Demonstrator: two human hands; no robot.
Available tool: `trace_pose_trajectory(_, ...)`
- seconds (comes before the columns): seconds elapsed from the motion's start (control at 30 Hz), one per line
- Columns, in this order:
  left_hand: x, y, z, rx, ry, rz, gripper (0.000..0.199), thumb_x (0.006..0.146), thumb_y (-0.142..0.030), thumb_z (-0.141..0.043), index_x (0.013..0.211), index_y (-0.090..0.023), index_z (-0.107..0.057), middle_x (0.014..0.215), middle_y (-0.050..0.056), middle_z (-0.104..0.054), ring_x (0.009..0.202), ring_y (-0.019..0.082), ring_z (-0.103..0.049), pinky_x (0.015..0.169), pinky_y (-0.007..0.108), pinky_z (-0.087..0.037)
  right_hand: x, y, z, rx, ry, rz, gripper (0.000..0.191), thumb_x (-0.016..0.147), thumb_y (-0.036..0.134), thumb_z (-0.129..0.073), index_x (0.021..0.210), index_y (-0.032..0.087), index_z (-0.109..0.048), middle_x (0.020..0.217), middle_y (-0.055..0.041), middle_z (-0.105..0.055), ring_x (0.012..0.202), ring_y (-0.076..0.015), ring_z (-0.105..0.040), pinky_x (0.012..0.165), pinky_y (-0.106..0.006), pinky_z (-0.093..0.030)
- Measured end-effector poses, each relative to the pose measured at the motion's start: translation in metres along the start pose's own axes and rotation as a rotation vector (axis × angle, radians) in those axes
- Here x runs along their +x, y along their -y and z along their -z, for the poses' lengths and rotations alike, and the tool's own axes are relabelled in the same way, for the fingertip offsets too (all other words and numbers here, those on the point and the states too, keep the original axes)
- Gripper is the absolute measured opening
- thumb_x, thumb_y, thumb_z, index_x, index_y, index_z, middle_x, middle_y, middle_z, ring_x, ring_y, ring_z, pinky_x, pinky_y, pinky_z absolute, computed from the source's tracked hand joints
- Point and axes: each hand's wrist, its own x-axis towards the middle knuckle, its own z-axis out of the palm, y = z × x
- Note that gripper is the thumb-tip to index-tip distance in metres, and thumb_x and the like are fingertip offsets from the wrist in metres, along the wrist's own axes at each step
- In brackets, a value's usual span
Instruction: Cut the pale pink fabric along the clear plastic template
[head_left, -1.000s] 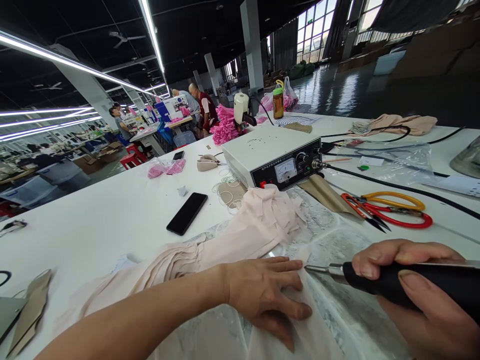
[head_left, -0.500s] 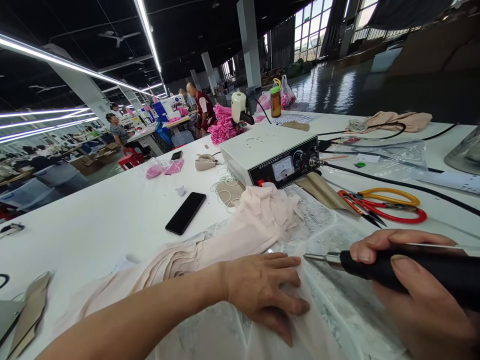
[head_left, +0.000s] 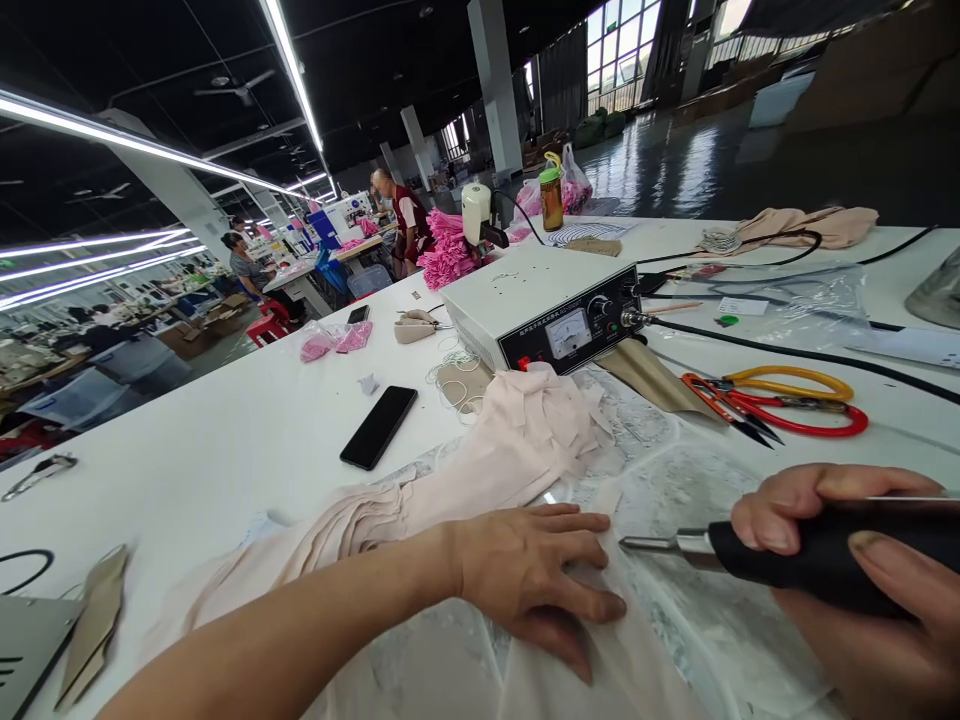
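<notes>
At the far left edge lay a flat tan cardboard pattern point(head_left: 94, 625) on the white table point(head_left: 210, 450). Further right, a black phone point(head_left: 379, 427) rested face down, just beside a long heap of pale pink fabric pieces point(head_left: 480, 465). The left hand point(head_left: 536, 580) lay palm down, fingers spread flat, pressing a sheer pink piece point(head_left: 600, 670) onto the mottled work surface. Behind it stood a white control box point(head_left: 551, 305) (its dial faced the person). The right hand point(head_left: 847, 580) was wrapped around a black-handled tool point(head_left: 795, 555), whose metal tip pointed at the left fingertips, close but apart. Red and yellow scissors point(head_left: 780, 405) lay beyond.
</notes>
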Motion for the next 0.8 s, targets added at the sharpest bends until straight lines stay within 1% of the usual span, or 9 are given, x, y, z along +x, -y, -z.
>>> trace_pose_trajectory(0.07,0.0006,-0.0003,0.0007,0.000,0.006,0.003,0.053,0.082,-0.063,-0.059,0.107,-0.018,-0.070,0.109,0.012,-0.059,0.132,0.033,-0.042,0.111,0.039,-0.037,-0.0009,-0.0046,0.0070,0.037,0.036,-0.013,0.019,0.076,0.026,-0.053,0.095,0.025,-0.057,0.079,-0.0046,-0.042,0.058,-0.0224,-0.042,0.050,-0.044,-0.047)
trace_pose_trajectory(0.13,0.0011,-0.0005,0.0017,-0.005,0.017,0.006,0.053,0.082,-0.062,-0.059,0.107,-0.017,-0.070,0.109,0.012,-0.059,0.132,0.032,-0.042,0.112,0.039,-0.036,0.0002,-0.0067,0.0100,0.039,0.082,0.002,0.019,0.076,0.025,-0.054,0.095,0.025,-0.056,0.078,-0.0041,-0.042,0.057,-0.0218,-0.041,0.051,-0.044,-0.048)
trace_pose_trajectory(0.27,0.0018,-0.0005,0.0034,-0.018,0.022,-0.006,0.052,0.081,-0.061,-0.062,0.107,-0.016,-0.070,0.107,0.013,-0.058,0.132,0.033,-0.041,0.110,0.039,-0.037,0.0032,-0.0042,0.0067,0.003,0.090,0.039,0.018,0.075,0.023,-0.052,0.093,0.025,-0.056,0.077,-0.0046,-0.043,0.055,-0.0222,-0.040,0.050,-0.044,-0.048)
trace_pose_trajectory(0.37,0.0022,-0.0007,0.0042,-0.006,0.023,-0.007,0.052,0.081,-0.061,-0.061,0.107,-0.017,-0.069,0.107,0.012,-0.058,0.132,0.032,-0.042,0.109,0.040,-0.039,0.0018,-0.0022,0.0038,0.000,0.100,-0.004,0.020,0.074,0.022,-0.051,0.093,0.025,-0.056,0.077,-0.0050,-0.043,0.057,-0.0229,-0.041,0.051,-0.045,-0.048)
trace_pose_trajectory(0.43,0.0023,-0.0008,0.0044,0.002,0.025,-0.004,0.051,0.082,-0.061,-0.059,0.107,-0.018,-0.070,0.107,0.012,-0.058,0.131,0.032,-0.042,0.109,0.040,-0.039,-0.0008,-0.0028,0.0030,0.021,0.090,-0.034,0.021,0.074,0.022,-0.052,0.094,0.024,-0.055,0.077,-0.0044,-0.041,0.059,-0.0231,-0.041,0.053,-0.045,-0.048)
trace_pose_trajectory(0.53,0.0025,-0.0008,0.0045,0.006,0.009,-0.009,0.051,0.084,-0.061,-0.058,0.107,-0.018,-0.070,0.107,0.012,-0.059,0.130,0.032,-0.044,0.108,0.040,-0.039,-0.0048,-0.0049,0.0017,0.070,0.021,-0.053,0.023,0.072,0.023,-0.053,0.095,0.024,-0.055,0.080,-0.0036,-0.039,0.061,-0.0230,-0.042,0.055,-0.044,-0.047)
trace_pose_trajectory(0.6,0.0026,-0.0007,0.0046,0.010,-0.003,-0.015,0.051,0.084,-0.061,-0.058,0.107,-0.017,-0.070,0.106,0.012,-0.058,0.129,0.032,-0.044,0.107,0.039,-0.040,-0.0055,-0.0052,0.0007,0.076,0.024,-0.057,0.024,0.072,0.024,-0.053,0.095,0.024,-0.055,0.081,-0.0037,-0.040,0.062,-0.0229,-0.042,0.054,-0.043,-0.047)
trace_pose_trajectory(0.73,0.0028,-0.0007,0.0051,0.012,-0.007,-0.025,0.050,0.084,-0.060,-0.058,0.107,-0.017,-0.070,0.106,0.012,-0.058,0.128,0.032,-0.045,0.106,0.040,-0.041,-0.0006,-0.0019,0.0005,-0.045,0.165,-0.007,0.016,0.074,0.024,-0.052,0.091,0.023,-0.053,0.078,-0.0063,-0.048,0.059,-0.0246,-0.046,0.053,-0.044,-0.048)
trace_pose_trajectory(0.8,0.0028,-0.0009,0.0051,0.015,0.003,-0.024,0.050,0.085,-0.060,-0.057,0.107,-0.017,-0.070,0.107,0.012,-0.058,0.128,0.032,-0.045,0.106,0.040,-0.041,0.0027,-0.0001,0.0010,-0.087,0.204,0.034,0.014,0.075,0.024,-0.053,0.089,0.022,-0.053,0.078,-0.0068,-0.050,0.057,-0.0250,-0.048,0.052,-0.044,-0.048)
